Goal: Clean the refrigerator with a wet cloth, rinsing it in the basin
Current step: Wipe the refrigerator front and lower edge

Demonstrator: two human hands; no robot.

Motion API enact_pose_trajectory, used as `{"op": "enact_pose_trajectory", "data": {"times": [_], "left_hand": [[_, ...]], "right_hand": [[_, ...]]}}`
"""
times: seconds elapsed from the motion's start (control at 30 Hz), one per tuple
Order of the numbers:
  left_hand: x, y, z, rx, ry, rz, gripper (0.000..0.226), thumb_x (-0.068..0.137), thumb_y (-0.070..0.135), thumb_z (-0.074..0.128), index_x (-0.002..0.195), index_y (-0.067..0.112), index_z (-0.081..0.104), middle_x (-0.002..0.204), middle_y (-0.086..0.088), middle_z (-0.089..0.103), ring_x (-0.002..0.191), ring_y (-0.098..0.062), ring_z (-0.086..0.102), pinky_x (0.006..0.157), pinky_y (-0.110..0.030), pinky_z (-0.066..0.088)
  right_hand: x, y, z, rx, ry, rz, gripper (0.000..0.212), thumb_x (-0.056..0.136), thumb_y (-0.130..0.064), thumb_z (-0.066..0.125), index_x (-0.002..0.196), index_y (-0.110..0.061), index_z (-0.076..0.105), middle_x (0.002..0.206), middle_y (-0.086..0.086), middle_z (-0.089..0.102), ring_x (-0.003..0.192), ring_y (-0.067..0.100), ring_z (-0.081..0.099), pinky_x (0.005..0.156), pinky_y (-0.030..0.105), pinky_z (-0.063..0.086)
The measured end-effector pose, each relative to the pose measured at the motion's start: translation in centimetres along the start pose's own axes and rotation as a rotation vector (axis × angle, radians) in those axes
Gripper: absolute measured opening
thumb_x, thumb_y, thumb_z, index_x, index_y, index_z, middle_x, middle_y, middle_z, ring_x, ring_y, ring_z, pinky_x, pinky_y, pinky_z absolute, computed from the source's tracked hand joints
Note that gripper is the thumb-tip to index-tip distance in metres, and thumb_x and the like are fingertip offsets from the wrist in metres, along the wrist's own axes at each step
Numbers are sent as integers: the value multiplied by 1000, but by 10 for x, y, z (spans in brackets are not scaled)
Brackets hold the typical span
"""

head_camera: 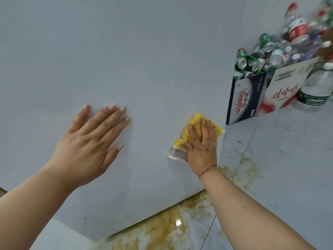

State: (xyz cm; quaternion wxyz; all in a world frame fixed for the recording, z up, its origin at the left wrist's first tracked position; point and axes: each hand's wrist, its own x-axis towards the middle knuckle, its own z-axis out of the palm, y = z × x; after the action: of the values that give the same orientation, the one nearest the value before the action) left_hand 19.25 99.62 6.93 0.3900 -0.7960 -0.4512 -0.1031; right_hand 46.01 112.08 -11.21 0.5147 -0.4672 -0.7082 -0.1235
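One yellow terry cloth (196, 123) lies on the pale grey refrigerator panel (144, 60), pressed by the right hand (202, 147), grip spread. Left hand (90, 141) lies flat on the panel, grip spread.

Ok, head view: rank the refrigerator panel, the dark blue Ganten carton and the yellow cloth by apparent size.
1. refrigerator panel.
2-3. dark blue Ganten carton and yellow cloth look alike; the carton is farther, so unranked.

Two bare forearms (252, 210), no sleeves. At eight o'clock, bare left hand (93, 139): pastel-painted fingernails (112, 106) in pink, lilac and pale grey, thin gold finger ring (74, 122). At four o'clock, bare right hand (201, 147): pale nails, thin red-and-gold cord bracelet (207, 170), brownish specks on the back, small dark mole (244, 207) on the forearm.
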Motion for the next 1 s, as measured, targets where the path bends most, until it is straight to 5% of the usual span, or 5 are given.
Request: {"op": "enact_pose_trajectory", "data": {"times": [0.17, 0.27, 0.5, 0.7, 1.0], "left_hand": [[-2, 0, 0, 11, -7, -3, 54, 98, 37, 34, 144, 11, 41, 153, -7, 34, 144, -22, 27, 118, -52, 16], [-1, 0, -2, 11, -28, -4, 53, 98, 37, 34, 144, 11, 42, 154, -6, 33, 144, -21, 26, 118, -51, 16], [-9, -4, -19, -93, -40, -12, 52, 98, 35, 36, 144, 11, 42, 152, -6, 34, 143, -21, 27, 118, -49, 19], [-59, -27, -37, -187, 40, -105, 42, 95, 17, 49, 134, 6, 54, 141, -11, 51, 136, -27, 42, 108, -46, 38], [-147, -51, -56, -127, 57, -298, 37, 93, 12, 49, 127, 2, 60, 129, -12, 61, 125, -30, 53, 98, -44, 45]], "right_hand": [[1, 2, -3, 317, 70, 715, 61, 96, -38, 29, 148, -44, -4, 159, 3, 0, 147, 25, 8, 118, 41, 19], [-5, -5, 4, 469, 129, 1059, 61, 97, -22, 32, 152, -20, 7, 159, 5, 9, 144, 24, 20, 117, 27, 17], [-11, -78, 31, 464, 148, 1302, 57, 102, -20, 28, 152, -17, 1, 159, 10, 1, 146, 23, 10, 119, 37, 14], [-28, -175, 45, 486, 110, 1005, 62, 99, -26, 34, 151, -20, 1, 158, 14, -3, 147, 29, 0, 119, 46, 11], [-82, -268, 91, 84, -62, -77, 78, 91, -31, 57, 152, -30, 9, 148, 12, 12, 142, 45, 3, 112, 65, 3]]}}
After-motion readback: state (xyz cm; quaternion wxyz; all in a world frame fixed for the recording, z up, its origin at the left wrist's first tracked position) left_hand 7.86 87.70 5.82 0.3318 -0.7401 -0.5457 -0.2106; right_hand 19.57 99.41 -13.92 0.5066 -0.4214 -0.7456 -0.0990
